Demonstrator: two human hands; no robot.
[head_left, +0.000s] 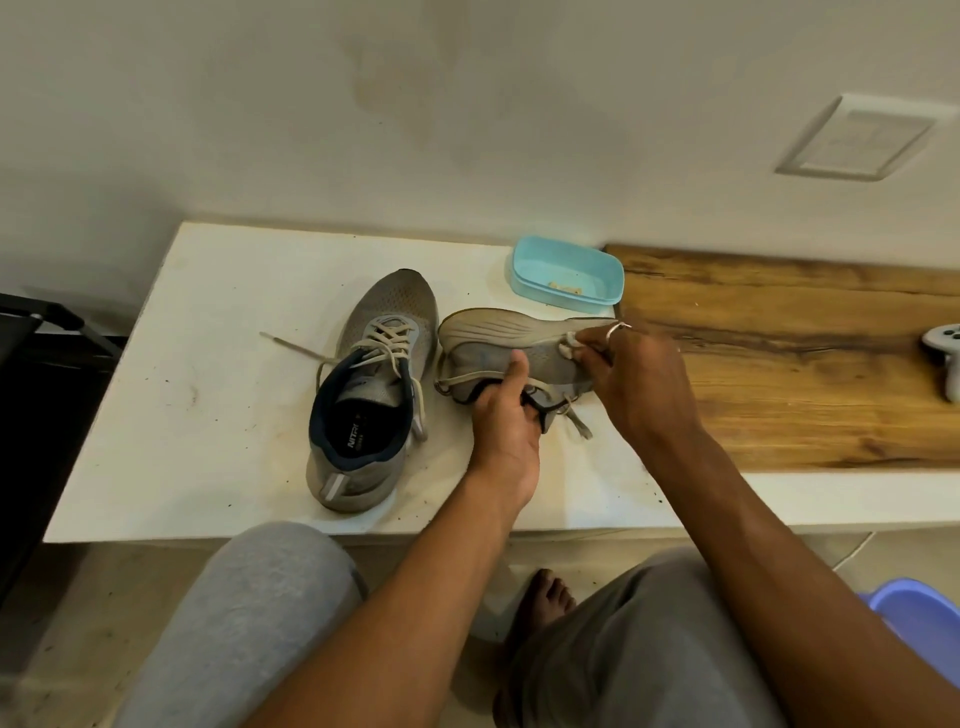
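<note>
Left hand (506, 415) grips tipped grey sneaker (498, 353) by its collar; right hand (639, 374) pinches white cloth wad (569, 344) against its sole edge.

1. Single wide-angle view from the person's head, facing forward and steeply down onto a low white table (218, 415).
2. Close, at arm's reach: a shoe (540, 358) sits mid-frame, knees (270, 582) at the near edge, wall (467, 104) on the far side.

You have two grey running shoes (371, 395) (488, 338) and one blue plastic tub (561, 297) on the bench (208, 415). Count also one game controller (943, 353) and one purple basin (914, 613).
</note>
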